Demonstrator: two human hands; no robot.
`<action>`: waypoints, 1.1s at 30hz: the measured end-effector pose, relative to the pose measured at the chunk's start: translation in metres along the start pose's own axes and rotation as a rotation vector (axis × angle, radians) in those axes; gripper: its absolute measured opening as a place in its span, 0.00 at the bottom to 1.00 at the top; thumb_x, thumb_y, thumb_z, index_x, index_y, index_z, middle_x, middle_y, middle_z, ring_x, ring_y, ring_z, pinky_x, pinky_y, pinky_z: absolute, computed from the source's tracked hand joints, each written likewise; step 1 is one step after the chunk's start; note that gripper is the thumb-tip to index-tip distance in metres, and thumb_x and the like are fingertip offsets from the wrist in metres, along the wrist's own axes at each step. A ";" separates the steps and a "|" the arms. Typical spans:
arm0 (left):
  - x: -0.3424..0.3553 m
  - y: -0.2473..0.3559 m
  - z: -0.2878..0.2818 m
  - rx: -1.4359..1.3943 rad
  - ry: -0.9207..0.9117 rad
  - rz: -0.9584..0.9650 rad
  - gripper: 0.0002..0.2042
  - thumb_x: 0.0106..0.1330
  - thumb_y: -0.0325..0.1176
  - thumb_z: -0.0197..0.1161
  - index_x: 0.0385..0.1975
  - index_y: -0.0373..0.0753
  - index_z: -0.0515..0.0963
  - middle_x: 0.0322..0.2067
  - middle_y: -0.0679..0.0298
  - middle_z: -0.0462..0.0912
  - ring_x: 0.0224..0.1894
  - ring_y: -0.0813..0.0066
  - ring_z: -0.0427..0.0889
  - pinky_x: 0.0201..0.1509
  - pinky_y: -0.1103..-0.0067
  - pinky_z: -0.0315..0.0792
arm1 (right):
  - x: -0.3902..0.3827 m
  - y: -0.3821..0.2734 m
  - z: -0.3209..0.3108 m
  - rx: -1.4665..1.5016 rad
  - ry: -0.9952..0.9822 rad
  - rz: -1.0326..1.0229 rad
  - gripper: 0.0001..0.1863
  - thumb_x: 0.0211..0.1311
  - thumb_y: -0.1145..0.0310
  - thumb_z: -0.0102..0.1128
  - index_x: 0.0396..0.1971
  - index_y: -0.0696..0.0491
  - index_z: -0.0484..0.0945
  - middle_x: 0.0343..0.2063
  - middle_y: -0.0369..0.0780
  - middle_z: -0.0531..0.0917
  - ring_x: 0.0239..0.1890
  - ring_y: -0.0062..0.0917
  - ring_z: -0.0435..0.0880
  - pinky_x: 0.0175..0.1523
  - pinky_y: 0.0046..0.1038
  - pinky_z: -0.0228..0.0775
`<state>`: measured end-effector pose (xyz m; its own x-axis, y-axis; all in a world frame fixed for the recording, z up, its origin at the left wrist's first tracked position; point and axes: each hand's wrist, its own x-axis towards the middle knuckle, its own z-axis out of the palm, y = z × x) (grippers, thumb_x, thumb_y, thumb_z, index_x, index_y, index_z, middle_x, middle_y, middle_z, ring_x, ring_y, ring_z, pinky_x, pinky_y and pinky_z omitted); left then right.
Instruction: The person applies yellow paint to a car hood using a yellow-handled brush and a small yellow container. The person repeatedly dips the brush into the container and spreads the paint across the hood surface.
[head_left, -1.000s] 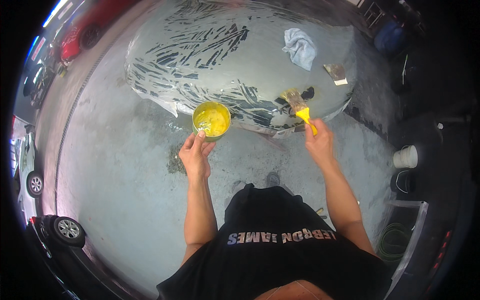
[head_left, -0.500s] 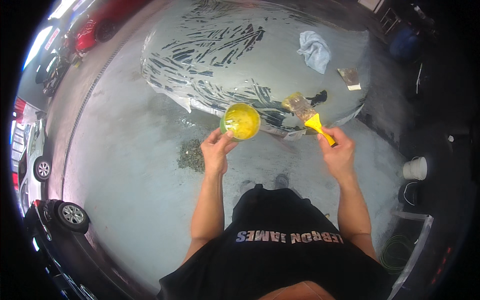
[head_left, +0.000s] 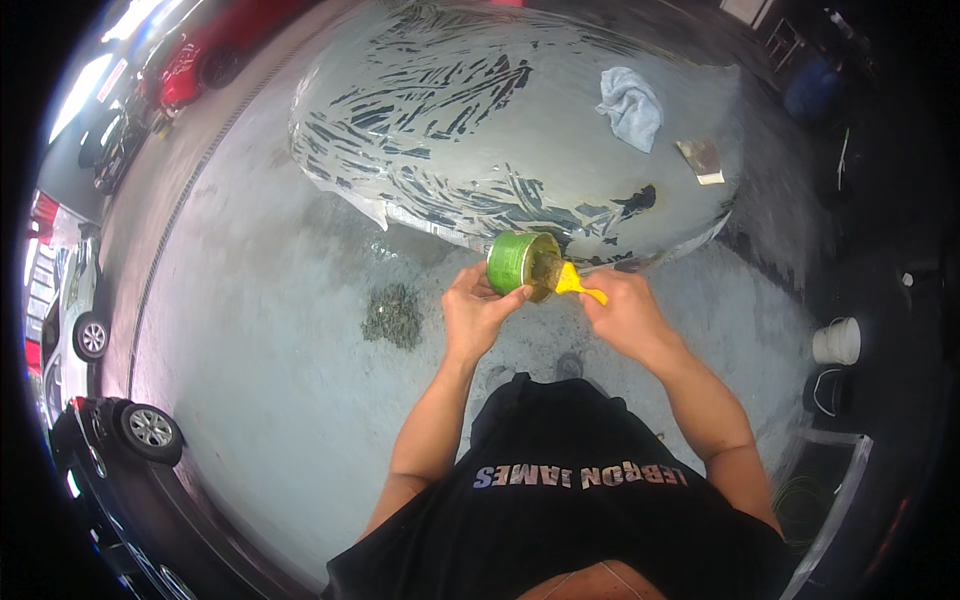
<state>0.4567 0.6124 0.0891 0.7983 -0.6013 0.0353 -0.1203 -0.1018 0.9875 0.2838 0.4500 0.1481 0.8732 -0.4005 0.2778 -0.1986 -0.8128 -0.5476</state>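
Observation:
My left hand (head_left: 480, 312) is wrapped round a green round tub (head_left: 510, 262), tilted with its mouth toward the right. In my right hand (head_left: 630, 315), the fingers grip a putty knife by its yellow handle (head_left: 580, 286). Its stained blade (head_left: 547, 268) reaches into the mouth of the tub, so the blade's end is hidden. Both hands are in front of the near edge of a large, curved grey covered form (head_left: 580, 110), streaked with black marks. Its wrinkled, film-like edge hangs down on the near side.
On the covered form lie a pale blue cloth (head_left: 632, 108) and a flat brown piece (head_left: 702, 161) with a white edge. A white bucket (head_left: 836, 341) stands at the right, a dark bucket (head_left: 825, 390) beside it. Cars, one black (head_left: 110, 480), line the left. Dark debris (head_left: 392, 317) stains the floor.
The tub has moved right and tipped from facing up to facing right. My right hand has come left and down, bringing the putty knife's blade into the tub.

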 end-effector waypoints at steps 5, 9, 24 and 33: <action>0.004 -0.018 -0.001 -0.102 -0.054 -0.099 0.27 0.55 0.35 0.82 0.49 0.22 0.83 0.33 0.59 0.86 0.32 0.77 0.84 0.36 0.81 0.80 | -0.029 0.026 0.028 0.513 0.062 0.438 0.09 0.64 0.76 0.70 0.43 0.60 0.86 0.33 0.38 0.88 0.33 0.17 0.83 0.40 0.23 0.75; 0.008 -0.022 0.006 -0.454 0.086 -0.304 0.24 0.60 0.34 0.79 0.50 0.23 0.82 0.34 0.60 0.86 0.33 0.76 0.85 0.36 0.80 0.82 | -0.028 0.041 0.029 0.777 0.164 0.469 0.09 0.65 0.78 0.71 0.44 0.60 0.85 0.36 0.35 0.88 0.37 0.14 0.83 0.45 0.20 0.75; 0.010 -0.043 -0.075 -0.616 0.485 -0.297 0.24 0.66 0.36 0.75 0.51 0.23 0.75 0.39 0.53 0.86 0.33 0.67 0.88 0.40 0.72 0.87 | 0.000 0.068 -0.017 -0.101 0.191 0.149 0.09 0.60 0.76 0.69 0.40 0.61 0.84 0.34 0.50 0.85 0.39 0.49 0.86 0.44 0.41 0.76; 0.015 -0.046 -0.078 -0.630 0.455 -0.300 0.26 0.67 0.38 0.74 0.54 0.22 0.74 0.41 0.52 0.86 0.36 0.65 0.89 0.43 0.72 0.86 | 0.012 0.052 0.038 0.017 0.148 0.105 0.08 0.62 0.76 0.68 0.41 0.60 0.84 0.36 0.50 0.85 0.39 0.49 0.85 0.45 0.42 0.77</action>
<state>0.5199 0.6697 0.0563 0.9208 -0.2263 -0.3178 0.3802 0.3372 0.8613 0.3006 0.4193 0.0926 0.7726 -0.5417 0.3311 -0.2764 -0.7565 -0.5927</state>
